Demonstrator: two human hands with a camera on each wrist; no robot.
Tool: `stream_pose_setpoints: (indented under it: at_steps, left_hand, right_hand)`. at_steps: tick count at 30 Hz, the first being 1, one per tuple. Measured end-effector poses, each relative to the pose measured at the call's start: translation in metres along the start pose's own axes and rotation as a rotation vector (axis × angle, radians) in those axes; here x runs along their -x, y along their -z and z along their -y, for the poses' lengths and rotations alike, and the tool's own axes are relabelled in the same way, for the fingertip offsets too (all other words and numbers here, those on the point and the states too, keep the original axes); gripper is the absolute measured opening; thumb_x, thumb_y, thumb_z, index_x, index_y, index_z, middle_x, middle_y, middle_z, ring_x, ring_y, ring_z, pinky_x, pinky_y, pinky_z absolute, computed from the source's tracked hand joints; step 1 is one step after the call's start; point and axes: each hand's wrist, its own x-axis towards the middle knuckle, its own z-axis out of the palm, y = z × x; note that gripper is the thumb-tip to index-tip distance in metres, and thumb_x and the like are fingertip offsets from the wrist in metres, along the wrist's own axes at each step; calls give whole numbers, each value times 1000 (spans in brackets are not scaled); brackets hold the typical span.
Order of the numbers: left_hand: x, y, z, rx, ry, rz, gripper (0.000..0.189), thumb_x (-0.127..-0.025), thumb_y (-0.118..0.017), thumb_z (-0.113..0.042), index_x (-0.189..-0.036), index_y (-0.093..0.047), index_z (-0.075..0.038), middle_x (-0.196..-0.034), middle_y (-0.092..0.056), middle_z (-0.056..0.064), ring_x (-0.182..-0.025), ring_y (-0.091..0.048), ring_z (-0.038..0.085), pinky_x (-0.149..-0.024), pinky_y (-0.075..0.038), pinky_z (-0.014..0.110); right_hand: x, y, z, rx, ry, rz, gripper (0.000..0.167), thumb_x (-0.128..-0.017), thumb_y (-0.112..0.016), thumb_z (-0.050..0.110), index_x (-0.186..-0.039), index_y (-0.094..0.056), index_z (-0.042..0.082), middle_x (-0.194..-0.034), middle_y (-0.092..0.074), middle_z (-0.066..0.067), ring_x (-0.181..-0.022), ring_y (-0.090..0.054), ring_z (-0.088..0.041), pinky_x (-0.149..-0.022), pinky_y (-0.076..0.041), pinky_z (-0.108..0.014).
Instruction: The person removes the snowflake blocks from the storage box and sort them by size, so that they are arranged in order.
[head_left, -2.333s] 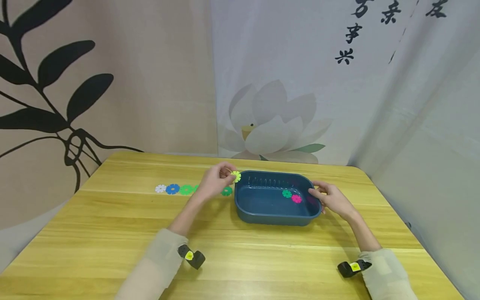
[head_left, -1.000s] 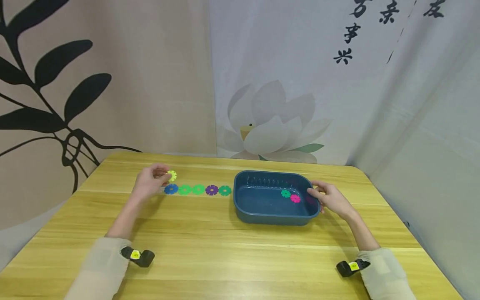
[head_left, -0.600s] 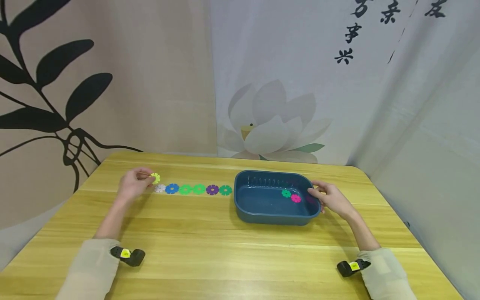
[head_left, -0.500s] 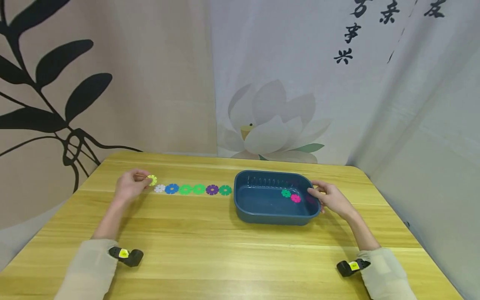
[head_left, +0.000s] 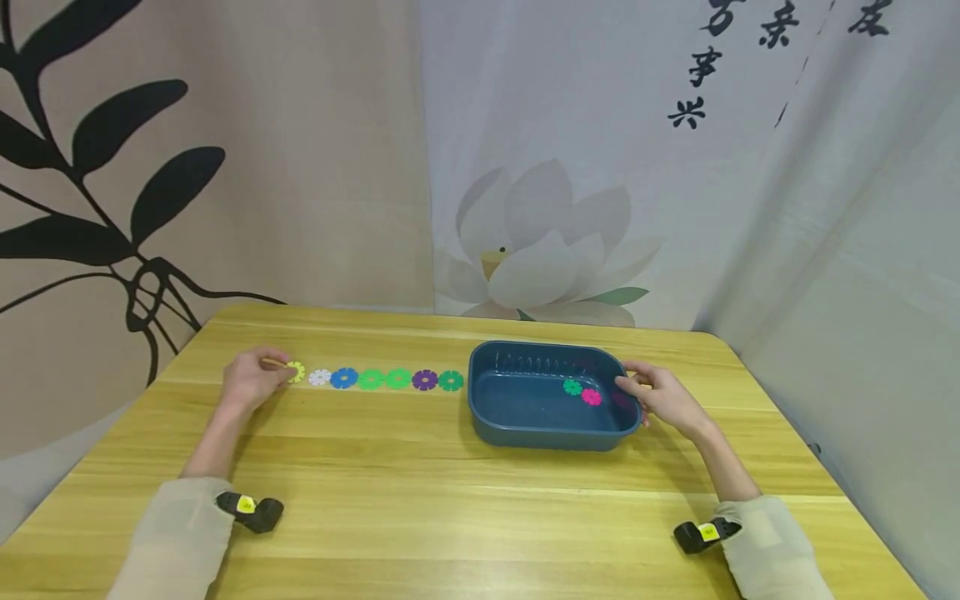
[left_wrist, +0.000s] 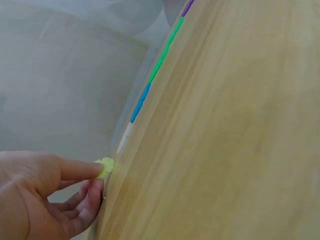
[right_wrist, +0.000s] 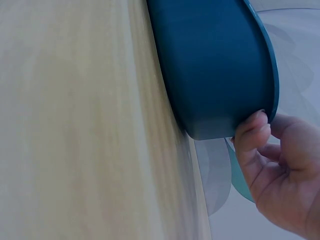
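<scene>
My left hand (head_left: 253,380) pinches a yellow flower-shaped plastic disc (head_left: 297,372) between thumb and fingers, low at the left end of a row of similar discs. From left to right lie a white disc (head_left: 320,377), a blue disc (head_left: 344,378), two light green ones, a purple disc (head_left: 424,380) and a darker green disc (head_left: 451,381). My right hand (head_left: 660,395) grips the right end of a dark blue plastic basin (head_left: 525,437), fingers at its rim. Inside the basin are a green disc (head_left: 572,387) and a pink disc (head_left: 592,397).
The wooden table (head_left: 450,525) has its back edge just beyond the row and the basin. A printed curtain (head_left: 337,167) hangs behind it. Black cameras sit on both sleeves, the left camera (head_left: 258,514) over the table.
My left hand has carried the yellow disc from the basin's left rim leftward past the row, then lowered it beside the white disc. The right hand and basin have stayed put.
</scene>
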Motion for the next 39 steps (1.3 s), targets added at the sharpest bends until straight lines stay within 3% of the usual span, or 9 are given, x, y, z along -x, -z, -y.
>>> stream_pose_setpoints:
  at_steps: [8, 16, 23, 30, 34, 39]
  left_hand:
    - [-2, -2, 0, -54, 3, -6, 33, -95, -69, -11, -118, -63, 12, -97, -68, 23, -73, -63, 19, -57, -49, 26]
    - [-4, -2, 0, -125, 1, 16, 34, -94, -69, -17, -115, -64, 9, -104, -65, 25, -87, -58, 29, -65, -45, 31]
    - [-3, 5, 1, -66, 5, 77, 40, -96, -67, -20, -120, -60, 11, -104, -67, 22, -85, -65, 25, -68, -49, 30]
    - [1, 10, -3, -50, 22, 74, 42, -100, -62, -22, -124, -58, 11, -104, -66, 20, -84, -65, 24, -64, -51, 31]
    - [1, 7, -8, -52, 2, 61, 41, -101, -61, -23, -125, -58, 11, -107, -66, 24, -86, -66, 26, -64, -52, 31]
    - [1, -2, -22, -53, -72, 29, 38, -100, -62, -21, -121, -61, 11, -106, -67, 26, -82, -65, 24, -62, -53, 29]
  right_hand:
    - [0, 0, -1, 3, 1, 3, 62, -104, -58, 25, -148, -35, -11, -80, -53, -21, -46, -53, -23, -48, -48, -38]
    - [0, 0, -1, 9, -5, 1, 62, -104, -58, 26, -148, -36, -11, -80, -53, -18, -47, -53, -24, -49, -49, -39]
    - [0, 0, -2, 9, -6, 0, 61, -104, -59, 26, -148, -36, -10, -78, -52, -15, -46, -53, -23, -49, -50, -40]
    - [-1, 0, -2, 3, -4, 0, 61, -104, -59, 26, -148, -37, -10, -78, -52, -15, -46, -53, -26, -49, -50, -40]
    - [0, 0, -2, 3, -4, -1, 61, -104, -59, 25, -148, -37, -10, -79, -53, -16, -46, -53, -24, -49, -50, -40]
    - [0, 0, -1, 11, -2, -2, 61, -104, -59, 25, -148, -37, -10, -76, -52, -15, -46, -53, -22, -49, -50, -40]
